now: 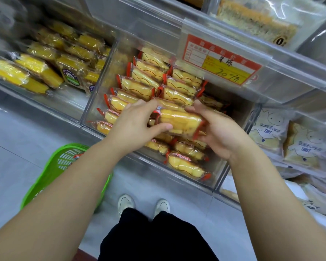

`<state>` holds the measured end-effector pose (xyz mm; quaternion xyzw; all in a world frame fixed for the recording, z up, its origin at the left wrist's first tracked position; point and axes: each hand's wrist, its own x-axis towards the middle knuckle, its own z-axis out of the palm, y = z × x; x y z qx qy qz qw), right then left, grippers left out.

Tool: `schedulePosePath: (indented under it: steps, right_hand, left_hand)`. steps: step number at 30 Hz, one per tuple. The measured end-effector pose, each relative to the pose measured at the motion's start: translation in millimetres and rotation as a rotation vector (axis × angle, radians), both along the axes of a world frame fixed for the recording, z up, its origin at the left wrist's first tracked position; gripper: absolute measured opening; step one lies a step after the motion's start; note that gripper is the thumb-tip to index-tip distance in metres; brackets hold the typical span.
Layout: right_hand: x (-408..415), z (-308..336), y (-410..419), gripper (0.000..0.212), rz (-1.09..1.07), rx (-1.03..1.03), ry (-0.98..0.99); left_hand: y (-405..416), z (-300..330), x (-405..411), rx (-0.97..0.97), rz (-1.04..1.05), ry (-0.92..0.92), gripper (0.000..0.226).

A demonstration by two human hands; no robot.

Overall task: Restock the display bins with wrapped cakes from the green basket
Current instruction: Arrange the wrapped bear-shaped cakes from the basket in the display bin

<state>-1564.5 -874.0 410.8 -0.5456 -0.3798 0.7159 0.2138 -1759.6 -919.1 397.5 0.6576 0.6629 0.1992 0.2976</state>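
A clear display bin (192, 182) in the middle holds several yellow wrapped cakes with red wrapper ends, stacked in two rows. Both my hands hold one wrapped cake (179, 121) over the bin's middle. My left hand (137, 125) grips its left end, thumb below and fingers on top. My right hand (218, 132) grips its right end. The green basket (51, 174) stands on the floor at the lower left, mostly hidden behind my left forearm; one wrapper shows at its rim.
A neighbouring bin (45, 98) to the left holds darker yellow wrapped cakes. Toast bags (286, 140) fill the bins to the right. A red and yellow price tag (220, 61) hangs on the shelf edge above. My feet (143, 204) stand on grey floor tiles.
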Motion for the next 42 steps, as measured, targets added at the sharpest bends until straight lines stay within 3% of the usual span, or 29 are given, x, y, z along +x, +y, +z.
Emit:
schedulePosePath:
  steps: [4,10,13,16,18,21,24,27,30,33,37,42]
  right_hand:
    - [-3,-8,-5,0.029,0.06,0.11,-0.116]
    - [-9,-18,-11,0.035,-0.005,0.273,-0.407]
    - [-14,-14,-16,0.029,0.101,0.575,-0.592]
    - [-20,-1,-16,0.036,0.125,0.788,-0.537]
    - [-21,3,-14,0.047,0.059,0.76,-0.403]
    - [-14,-1,-10,0.061,0.003,0.551,-0.326]
    - [-12,-7,-13,0.04,0.078,0.609,-0.453]
    - [-14,-10,-20,0.031,0.088,0.745,-0.535]
    - [-15,-16,-26,0.029,0.122,0.898,-0.766]
    - [-22,-23,-26,0.026,0.185,1.029,-0.96]
    - [-36,-31,-23,0.029,0.22,0.903,-0.839]
    - [-18,-18,-26,0.035,0.237,0.722,-0.745]
  left_hand:
    - [1,2,-4,0.04,0.028,0.089,0.056]
    - [6,-3,-11,0.119,0.03,0.029,0.043]
    - [6,-1,-10,0.183,-0.059,0.048,0.058]
    - [6,-1,-2,0.196,-0.17,0.026,0.054]
    - [6,-2,0,0.155,-0.108,-0.081,0.04]
    - [5,0,-3,0.064,0.075,-0.385,0.031]
    - [6,3,-5,0.012,0.107,-0.489,0.032]
    - [6,3,-5,-0.02,0.032,-0.386,0.035]
    - [8,-1,-7,0.067,-0.052,0.005,0.049]
    - [8,-4,-7,0.153,-0.091,0.15,0.063]
    - [11,-10,-4,0.196,-0.077,0.3,0.044]
    - [14,-14,-2,0.248,-0.035,0.346,0.025]
